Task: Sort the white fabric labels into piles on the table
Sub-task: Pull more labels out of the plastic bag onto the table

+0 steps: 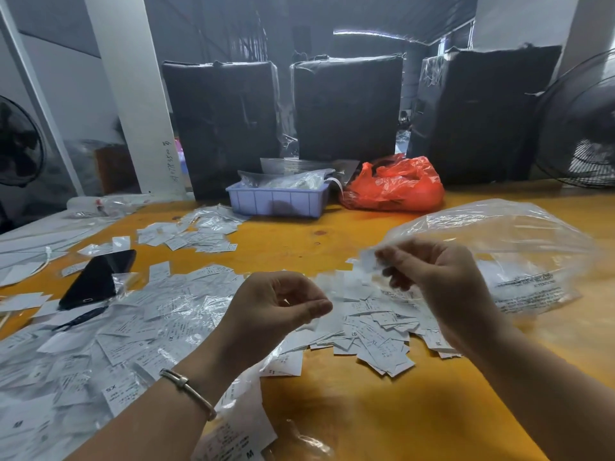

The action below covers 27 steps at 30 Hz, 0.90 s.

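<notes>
The white fabric labels [376, 324] lie in a loose heap on the yellow table [349, 410], directly below both hands; a wider spread [109, 341], mixed with clear wrappers, covers the table's left side, and a smaller pile [189, 234] sits farther back. The separate groupings suggest sorting by printed size, since marks such as "XS" and "M" are legible on several pieces.

The right hand [436, 277] is raised above the heap, fingers curled, pinching a small pale piece [367, 259] at the fingertips. It is blurred, so whether this is a label or a scrap of film cannot be stated with certainty. A large clear plastic bag [512, 247] lies behind that hand, probably the emptied packaging.

The left hand [279, 304], wrist bearing a bracelet [186, 390], hovers over the heap with fingers loosely curled toward the thumb; it appears to hold nothing.

A black phone [96, 277] rests among the left-hand labels. A lilac tray [276, 201] and a red plastic bag [396, 186] stand at the far edge.
</notes>
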Motion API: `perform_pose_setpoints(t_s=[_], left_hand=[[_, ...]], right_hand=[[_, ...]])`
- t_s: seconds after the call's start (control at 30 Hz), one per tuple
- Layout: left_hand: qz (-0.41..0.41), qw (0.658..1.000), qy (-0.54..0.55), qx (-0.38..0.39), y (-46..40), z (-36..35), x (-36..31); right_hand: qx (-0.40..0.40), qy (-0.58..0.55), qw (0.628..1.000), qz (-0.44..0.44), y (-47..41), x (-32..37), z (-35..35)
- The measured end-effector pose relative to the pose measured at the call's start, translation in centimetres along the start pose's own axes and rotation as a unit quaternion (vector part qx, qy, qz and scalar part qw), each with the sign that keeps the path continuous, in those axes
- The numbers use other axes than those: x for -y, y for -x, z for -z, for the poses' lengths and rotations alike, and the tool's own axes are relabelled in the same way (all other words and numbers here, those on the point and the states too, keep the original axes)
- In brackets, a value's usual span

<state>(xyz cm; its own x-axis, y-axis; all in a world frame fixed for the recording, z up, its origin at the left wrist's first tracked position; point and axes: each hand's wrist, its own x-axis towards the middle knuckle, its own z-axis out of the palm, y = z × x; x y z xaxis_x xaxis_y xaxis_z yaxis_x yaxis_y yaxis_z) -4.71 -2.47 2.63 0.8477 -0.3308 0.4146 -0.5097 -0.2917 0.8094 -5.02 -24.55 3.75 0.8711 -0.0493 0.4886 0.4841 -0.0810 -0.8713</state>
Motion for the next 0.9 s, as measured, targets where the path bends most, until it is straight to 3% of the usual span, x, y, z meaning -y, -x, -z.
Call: perform_pose_setpoints(t_s=[0.13,0.23,0.43,0.63,0.9], left_hand=[[-0.003,1.000,0.008,0.013,0.0,0.1,0.0],[-0.006,1.000,0.008,0.011,0.1,0.1,0.0],[-0.011,0.999,0.013,0.027,0.2,0.0,-0.3],[-0.017,0.999,0.011,0.047,0.2,-0.2,-0.5],[-0.021,0.998,0.019,0.063,0.2,0.0,-0.8]], right_hand=[[-0.041,0.003,0.997,0.067,-0.3,1.2,0.5],[0.009,0.006,0.996,0.087,0.4,2.0,-0.1],[0.050,0.128,0.976,0.171,1.1,3.5,-0.9],[0.124,0.094,0.979,0.128,1.1,3.1,-0.8],[0.124,0.113,0.979,0.113,0.7,2.9,-0.5]])
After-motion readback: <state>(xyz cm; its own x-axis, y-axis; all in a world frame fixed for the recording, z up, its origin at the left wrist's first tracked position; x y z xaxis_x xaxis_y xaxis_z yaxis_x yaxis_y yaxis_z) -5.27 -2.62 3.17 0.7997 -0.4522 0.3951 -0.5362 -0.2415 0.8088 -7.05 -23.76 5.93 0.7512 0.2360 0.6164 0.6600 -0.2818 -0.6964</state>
